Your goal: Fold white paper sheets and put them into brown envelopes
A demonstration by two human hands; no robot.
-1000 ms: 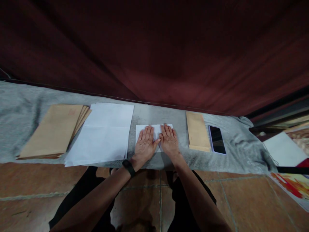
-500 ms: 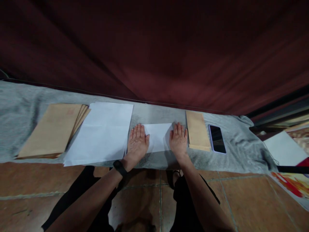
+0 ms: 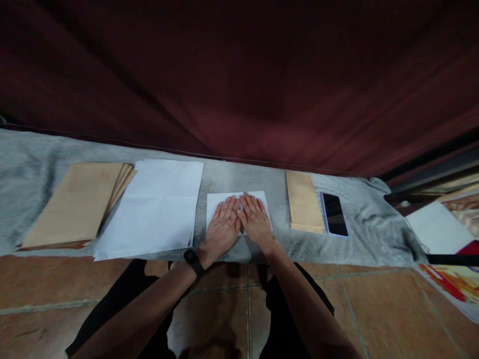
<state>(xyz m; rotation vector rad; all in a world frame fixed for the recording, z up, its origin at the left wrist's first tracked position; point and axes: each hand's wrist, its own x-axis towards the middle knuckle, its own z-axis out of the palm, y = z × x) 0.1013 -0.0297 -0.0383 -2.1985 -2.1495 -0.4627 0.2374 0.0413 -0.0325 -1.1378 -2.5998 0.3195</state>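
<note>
A small white sheet of paper point(image 3: 212, 203), perhaps folded, lies on the grey cloth in front of me. My left hand point(image 3: 223, 222) rests palm down on its left and middle part, fingers stretched out. Flat on the right part lies my right hand point(image 3: 256, 219), its fingers also straight. The two hands meet near the paper's middle and cover much of it. Left of them is a pile of larger white sheets point(image 3: 157, 204) with crease lines. To the right a narrow stack of brown envelopes point(image 3: 305, 202) lies flat.
Larger brown envelopes point(image 3: 77, 202) lie fanned at the far left. A phone point(image 3: 335, 214) with a dark screen is right of the narrow envelopes. The grey cloth point(image 3: 374, 224) covers the bench, and a dark red curtain point(image 3: 247, 124) hangs behind it.
Both hands have moved inward from the paper's left and right ends to its middle, where they now touch. The paper's ends have come into view.
</note>
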